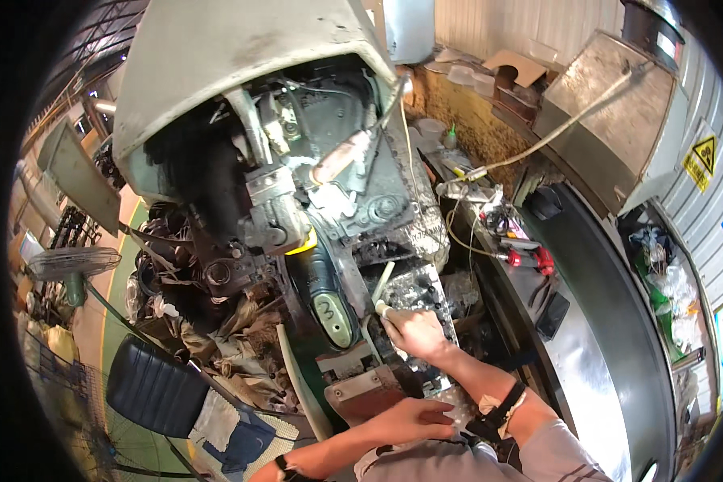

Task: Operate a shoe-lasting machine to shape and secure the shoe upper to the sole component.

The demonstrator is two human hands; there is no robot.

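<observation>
My right hand [414,331] is closed in front of the machine. Its fingertips are at the lower end of a pale stick [385,281], which leans up and away from them. Just left of it, a dark shoe on a last [316,281] sits in the machine [277,189]. A yellow band shows at the shoe's far end, and a pale green plate with a hole at its near end. Nearer my body, my left hand [414,419] hangs open with its fingers a little apart and nothing visible in it. Black bands circle both my forearms.
A metal ledge [570,377] on the right carries a red-and-black tool [532,259] and a dark phone-like slab [553,315]. Beyond runs a dark curved belt [618,313]. To the left are a black chair [154,387], crumpled brown scraps [237,341] and a fan [74,263].
</observation>
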